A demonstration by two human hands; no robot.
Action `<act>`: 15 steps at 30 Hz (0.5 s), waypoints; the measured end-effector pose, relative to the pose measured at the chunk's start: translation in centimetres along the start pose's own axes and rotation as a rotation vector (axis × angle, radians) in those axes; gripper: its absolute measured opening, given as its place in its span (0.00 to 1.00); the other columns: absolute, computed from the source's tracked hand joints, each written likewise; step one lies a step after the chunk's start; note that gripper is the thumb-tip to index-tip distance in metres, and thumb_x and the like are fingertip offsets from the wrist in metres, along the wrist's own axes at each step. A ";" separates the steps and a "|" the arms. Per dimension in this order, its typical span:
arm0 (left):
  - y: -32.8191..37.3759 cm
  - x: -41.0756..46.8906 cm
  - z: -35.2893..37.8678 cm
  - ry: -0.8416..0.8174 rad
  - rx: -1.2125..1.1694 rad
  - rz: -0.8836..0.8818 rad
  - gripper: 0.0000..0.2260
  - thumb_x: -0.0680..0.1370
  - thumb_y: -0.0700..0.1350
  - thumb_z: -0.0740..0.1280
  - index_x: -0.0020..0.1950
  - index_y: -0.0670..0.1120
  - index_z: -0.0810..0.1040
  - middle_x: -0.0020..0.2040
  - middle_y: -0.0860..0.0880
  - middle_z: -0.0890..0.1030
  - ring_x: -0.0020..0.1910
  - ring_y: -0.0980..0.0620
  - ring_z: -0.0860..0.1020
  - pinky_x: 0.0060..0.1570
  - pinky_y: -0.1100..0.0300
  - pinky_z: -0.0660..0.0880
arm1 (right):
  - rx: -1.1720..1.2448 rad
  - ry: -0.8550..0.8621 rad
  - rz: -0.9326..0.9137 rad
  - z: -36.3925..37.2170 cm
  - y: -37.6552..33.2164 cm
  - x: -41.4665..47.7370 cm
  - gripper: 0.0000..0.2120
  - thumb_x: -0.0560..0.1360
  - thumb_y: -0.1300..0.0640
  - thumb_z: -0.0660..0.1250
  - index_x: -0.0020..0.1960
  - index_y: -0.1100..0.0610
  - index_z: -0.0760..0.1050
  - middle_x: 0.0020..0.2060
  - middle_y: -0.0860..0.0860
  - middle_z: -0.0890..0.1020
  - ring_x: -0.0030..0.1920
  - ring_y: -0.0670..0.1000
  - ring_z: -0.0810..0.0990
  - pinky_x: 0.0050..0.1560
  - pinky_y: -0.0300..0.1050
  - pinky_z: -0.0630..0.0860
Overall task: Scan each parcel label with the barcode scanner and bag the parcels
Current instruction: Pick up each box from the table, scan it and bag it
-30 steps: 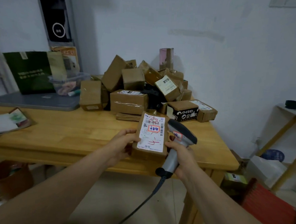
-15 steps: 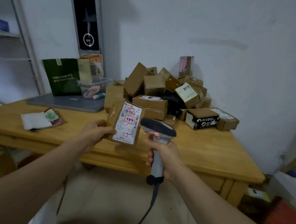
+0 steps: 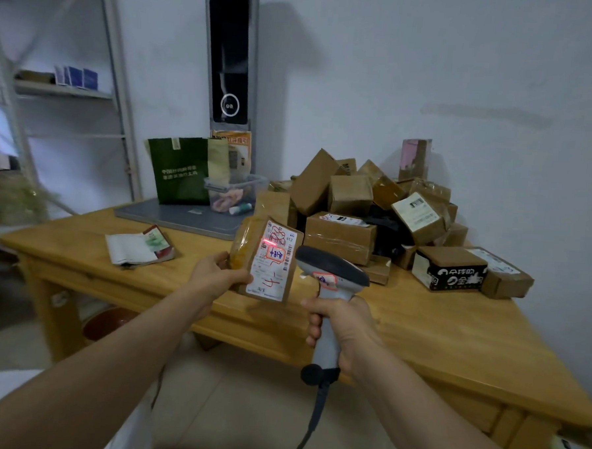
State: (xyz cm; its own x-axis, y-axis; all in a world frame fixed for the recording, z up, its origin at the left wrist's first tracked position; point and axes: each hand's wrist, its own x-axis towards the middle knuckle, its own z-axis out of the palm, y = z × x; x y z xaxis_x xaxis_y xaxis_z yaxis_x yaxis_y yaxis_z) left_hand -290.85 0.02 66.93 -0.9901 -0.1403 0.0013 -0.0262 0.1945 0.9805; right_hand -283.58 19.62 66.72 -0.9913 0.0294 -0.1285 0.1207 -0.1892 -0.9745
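Head view: my left hand grips the parcel by its left edge, thumb on the front and fingers hidden behind. The parcel is tilted, above the table's front edge. Its label faces me, with a red scan line near the top. My right hand wraps the scanner handle, also over the table's front edge. Box pile at the table's back.

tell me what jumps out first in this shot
The parcel in the middle, held up by the left hand, with a red scan line across the top of its label. Just right of it, the right hand grips the scanner aimed at it. Behind, a pile of boxes sits on the table by the wall.
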 end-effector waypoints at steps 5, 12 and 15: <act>-0.2 0.2 -0.4 0.006 0.029 0.002 0.17 0.71 0.38 0.74 0.57 0.47 0.74 0.49 0.48 0.82 0.45 0.52 0.82 0.39 0.63 0.76 | -0.013 0.017 -0.005 0.5 -0.3 0.0 0.08 0.71 0.66 0.71 0.37 0.61 0.73 0.24 0.52 0.74 0.23 0.49 0.71 0.25 0.41 0.72; -0.6 0.5 -0.7 0.025 0.038 -0.001 0.13 0.72 0.37 0.73 0.49 0.49 0.72 0.45 0.49 0.82 0.43 0.52 0.82 0.37 0.63 0.76 | -0.016 0.036 -0.005 0.9 -0.3 0.1 0.08 0.71 0.66 0.71 0.37 0.61 0.73 0.24 0.53 0.74 0.22 0.49 0.71 0.25 0.41 0.72; -0.8 0.6 -1.1 0.026 0.038 -0.011 0.14 0.72 0.38 0.73 0.53 0.47 0.73 0.47 0.47 0.82 0.44 0.51 0.83 0.38 0.62 0.77 | -0.019 0.033 -0.010 1.1 -0.4 0.1 0.08 0.71 0.66 0.71 0.38 0.61 0.73 0.24 0.53 0.73 0.22 0.49 0.71 0.24 0.40 0.71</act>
State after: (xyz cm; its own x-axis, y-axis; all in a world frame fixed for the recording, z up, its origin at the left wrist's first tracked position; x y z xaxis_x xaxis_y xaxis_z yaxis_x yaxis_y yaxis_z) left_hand -291.30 -1.30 66.40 -0.9859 -0.1675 -0.0041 -0.0430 0.2296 0.9723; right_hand -283.84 18.63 67.33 -0.9903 0.0633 -0.1240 0.1118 -0.1696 -0.9792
